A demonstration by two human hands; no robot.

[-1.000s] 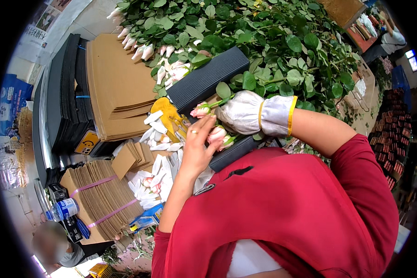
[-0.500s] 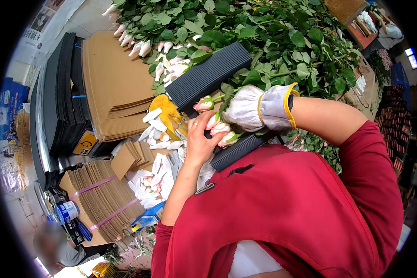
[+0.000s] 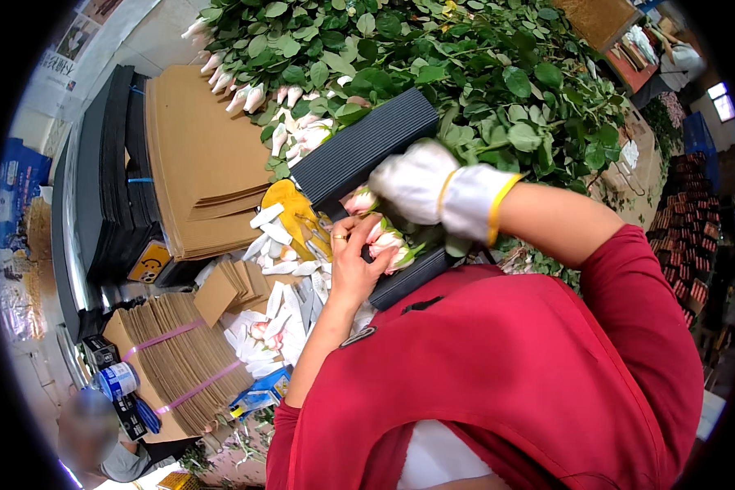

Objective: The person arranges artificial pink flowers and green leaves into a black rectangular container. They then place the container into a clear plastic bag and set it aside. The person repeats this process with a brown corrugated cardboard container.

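Note:
Several pink-and-white roses (image 3: 389,238) lie side by side on a black corrugated sheet, whose far flap (image 3: 367,143) stands raised and whose near part (image 3: 412,276) lies close to my body. My bare left hand (image 3: 354,260), a ring on one finger, curls its fingers and thumb round the rose heads from the left. Just beyond, my right hand (image 3: 423,184) in a white glove with yellow trim hovers over the stems by the raised flap. Motion smears its fingers, so what it holds is hidden. One more rose head (image 3: 358,201) shows between the hands.
A big heap of leafy rose stems (image 3: 498,73) fills the far side. Flat brown cardboard (image 3: 204,147) and black sheets (image 3: 102,180) stand at left. Nearer are a yellow glove (image 3: 290,214), white foam sleeves (image 3: 282,314) and strapped cardboard (image 3: 180,359). A person (image 3: 126,461) is at lower left.
My gloved right hand has moved slightly left and away from the rose heads, toward the raised flap. My left hand stays on the roses, its fingers shifted a little.

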